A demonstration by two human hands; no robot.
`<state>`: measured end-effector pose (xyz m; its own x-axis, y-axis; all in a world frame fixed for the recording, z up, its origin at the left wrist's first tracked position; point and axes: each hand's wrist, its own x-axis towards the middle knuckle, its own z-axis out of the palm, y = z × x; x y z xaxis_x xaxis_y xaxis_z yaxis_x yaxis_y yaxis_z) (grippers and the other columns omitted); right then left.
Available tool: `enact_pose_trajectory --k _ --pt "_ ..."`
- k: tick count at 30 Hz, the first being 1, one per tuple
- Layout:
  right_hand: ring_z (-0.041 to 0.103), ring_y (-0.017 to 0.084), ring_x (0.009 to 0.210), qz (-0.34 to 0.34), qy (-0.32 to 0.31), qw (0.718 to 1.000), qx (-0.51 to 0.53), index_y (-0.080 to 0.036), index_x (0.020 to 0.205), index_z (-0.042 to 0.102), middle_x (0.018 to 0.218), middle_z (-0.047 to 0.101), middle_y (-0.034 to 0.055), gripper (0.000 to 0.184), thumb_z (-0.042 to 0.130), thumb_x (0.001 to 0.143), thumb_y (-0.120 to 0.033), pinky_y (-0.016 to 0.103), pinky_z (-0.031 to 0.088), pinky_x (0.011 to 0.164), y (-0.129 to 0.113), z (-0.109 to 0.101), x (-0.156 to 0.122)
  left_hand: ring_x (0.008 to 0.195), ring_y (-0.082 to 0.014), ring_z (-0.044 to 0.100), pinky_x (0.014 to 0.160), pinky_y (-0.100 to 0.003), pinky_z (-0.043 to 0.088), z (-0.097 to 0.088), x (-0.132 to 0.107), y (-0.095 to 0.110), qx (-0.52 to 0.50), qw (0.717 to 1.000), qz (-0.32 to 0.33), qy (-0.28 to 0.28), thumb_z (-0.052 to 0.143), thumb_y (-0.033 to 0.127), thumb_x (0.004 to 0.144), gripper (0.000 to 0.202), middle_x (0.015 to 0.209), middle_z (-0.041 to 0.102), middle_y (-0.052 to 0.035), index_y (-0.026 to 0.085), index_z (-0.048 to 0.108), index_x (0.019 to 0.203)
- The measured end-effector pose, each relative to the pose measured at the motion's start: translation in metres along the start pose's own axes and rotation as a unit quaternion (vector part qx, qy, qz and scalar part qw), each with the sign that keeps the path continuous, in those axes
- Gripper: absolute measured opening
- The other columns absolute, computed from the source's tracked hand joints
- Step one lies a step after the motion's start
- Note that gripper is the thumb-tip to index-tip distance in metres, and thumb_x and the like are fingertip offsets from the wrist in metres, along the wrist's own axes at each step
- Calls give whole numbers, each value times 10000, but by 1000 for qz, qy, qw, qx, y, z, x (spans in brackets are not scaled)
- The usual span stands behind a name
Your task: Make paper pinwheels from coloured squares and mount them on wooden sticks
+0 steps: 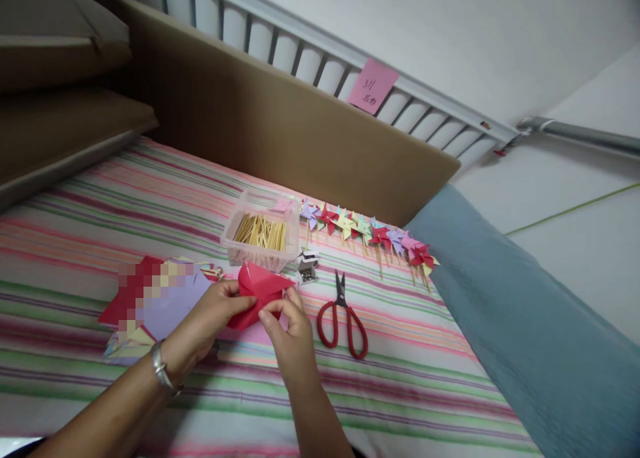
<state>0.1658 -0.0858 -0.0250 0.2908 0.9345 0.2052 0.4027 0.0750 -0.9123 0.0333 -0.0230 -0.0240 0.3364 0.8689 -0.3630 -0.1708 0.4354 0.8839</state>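
Note:
Between my two hands is a red paper pinwheel [263, 282], its corners partly folded in toward the middle. My left hand [223, 309] pinches its left side, thumb on top. The thumb and fingers of my right hand [287, 318] close on its lower right part near the centre. Under and left of my left hand lie sheets of colored paper [175, 305], lilac and red among them. Just beyond the pinwheel stands a clear plastic box [233, 235] of thin wooden sticks [263, 233]. Beside it is a small open box of metal pins [307, 271].
Red-handled scissors [342, 315] lie right of my right hand. A row of finished pinwheels on sticks [370, 231] runs along the back. Behind it stands a brown board [280, 118] against a white railing. Cardboard boxes [65, 125] stand at the left. Striped cloth [425, 378] covers the surface.

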Motion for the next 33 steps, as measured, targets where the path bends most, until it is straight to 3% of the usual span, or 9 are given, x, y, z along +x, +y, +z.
enact_pose_trajectory --k 3,6,13,20,33 --pt "442 309 1296 23 25 999 -24 -203 666 693 1192 622 114 71 671 729 -177 461 355 1048 5 1 0 502 -128 540 519 -234 371 1 0 -2 7 1000 5 -4 774 278 561 194 600 676 -19 136 713 679" --pt "506 288 1211 6 44 999 -32 -214 649 681 1050 652 78 75 680 719 -187 432 385 1022 8 2 1 506 -134 545 527 -241 381 1 -1 -2 4 1000 6 -7 782 286 547 204 608 683 -24 140 718 675" --pt "533 266 1135 26 17 999 -34 -204 630 659 1007 622 73 110 675 734 -173 384 399 989 1 0 2 519 -130 548 549 -237 387 3 -3 1 11 1000 -3 -22 797 300 519 231 593 677 -26 130 724 657" --pt "580 232 988 -15 35 998 -47 -220 603 635 839 607 24 136 682 720 -169 338 456 887 4 0 2 525 -137 549 548 -243 384 4 -4 1 14 999 -11 -30 807 315 518 243 604 675 -27 134 721 656" --pt "567 220 864 6 32 998 -62 -221 579 584 743 546 6 161 650 718 -173 344 451 831 8 1 4 576 -129 538 584 -236 384 3 -4 2 31 998 -3 -55 792 309 535 216 648 676 -28 137 747 657"
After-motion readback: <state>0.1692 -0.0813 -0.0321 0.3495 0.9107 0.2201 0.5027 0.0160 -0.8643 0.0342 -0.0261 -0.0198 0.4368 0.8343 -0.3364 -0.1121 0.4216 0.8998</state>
